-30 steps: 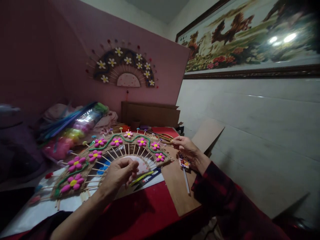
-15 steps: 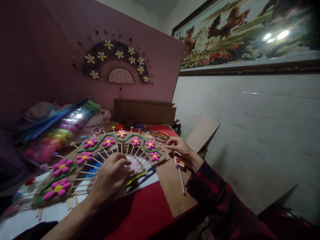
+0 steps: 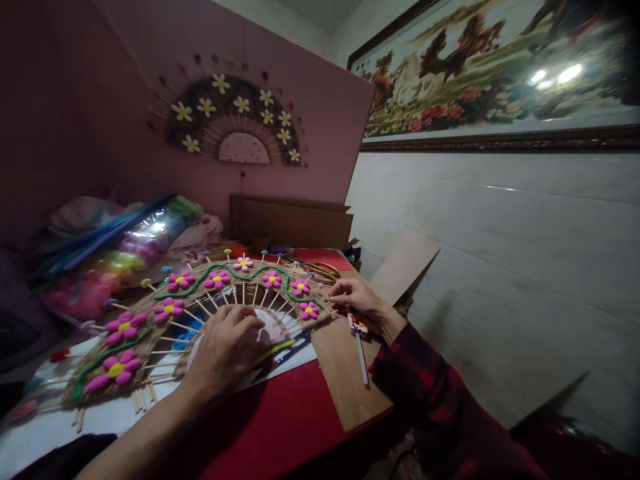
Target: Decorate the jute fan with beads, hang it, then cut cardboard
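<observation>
- Our left hand [image 3: 225, 343] lies over the fan [image 3: 195, 299] on the table [image 3: 280, 407], fingers loosely curled; whether it grips anything, we cannot tell.
- Leaning on it could bend the thin spokes [image 3: 244, 294].
- Our right sleeve [image 3: 430, 393], swung sideways, might knock the white stick [image 3: 361, 360].
- The fan is a twine-wrapped arch with pink flowers [image 3: 117, 368] and a wavy green line.
- Our right hand [image 3: 331, 298] pinches at its right end; what's between the fingertips, we can't make out.

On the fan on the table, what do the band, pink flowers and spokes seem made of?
Band: probably jute twine, rough, matte; brown strands show. Pink flowers: perhaps modelling clay, smooth, matte, with plump rounded petals. Spokes: likely bare wood, matte; pale, straight sticks.
</observation>
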`<state>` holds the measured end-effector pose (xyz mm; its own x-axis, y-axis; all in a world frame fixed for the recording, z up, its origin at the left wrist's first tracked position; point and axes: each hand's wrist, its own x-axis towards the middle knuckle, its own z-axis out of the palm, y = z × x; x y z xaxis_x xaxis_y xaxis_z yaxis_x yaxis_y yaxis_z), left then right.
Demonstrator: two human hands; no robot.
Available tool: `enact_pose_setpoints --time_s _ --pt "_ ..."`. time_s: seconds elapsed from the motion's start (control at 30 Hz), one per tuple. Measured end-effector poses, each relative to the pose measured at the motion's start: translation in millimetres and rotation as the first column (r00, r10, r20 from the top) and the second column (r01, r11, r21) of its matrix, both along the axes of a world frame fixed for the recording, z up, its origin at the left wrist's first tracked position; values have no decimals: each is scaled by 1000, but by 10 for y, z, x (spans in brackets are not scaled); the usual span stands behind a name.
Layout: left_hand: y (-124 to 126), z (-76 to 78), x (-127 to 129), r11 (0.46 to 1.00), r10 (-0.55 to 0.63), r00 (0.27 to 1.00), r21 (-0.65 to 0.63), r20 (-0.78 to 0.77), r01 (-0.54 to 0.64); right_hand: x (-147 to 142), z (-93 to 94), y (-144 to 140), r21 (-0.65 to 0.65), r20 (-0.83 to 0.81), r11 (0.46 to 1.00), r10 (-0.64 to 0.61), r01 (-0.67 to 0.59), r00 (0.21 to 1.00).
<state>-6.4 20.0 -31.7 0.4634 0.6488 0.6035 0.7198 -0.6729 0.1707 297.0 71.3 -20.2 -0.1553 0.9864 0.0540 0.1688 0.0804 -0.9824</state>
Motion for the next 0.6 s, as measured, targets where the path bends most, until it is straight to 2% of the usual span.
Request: enact_pose_setpoints --time_s 0.23,0.47,0.53,0.6 --pt "-29 -1 50 993 101 993 69 -61 -97 9 20 -9 -4 4 1000 -4 4 1000" --pt "-17 -48 44 993 114 990 48 -87 -111 -39 1 -22 43 55 997 -62 60 997" --pt "-10 -59 37 992 118 988 55 -105 -112 -48 151 -134 113 78 987 -124 115 989" --pt "-7 -51 32 992 117 985 60 -125 -110 -42 470 -357 257 97 950 -207 176 974"
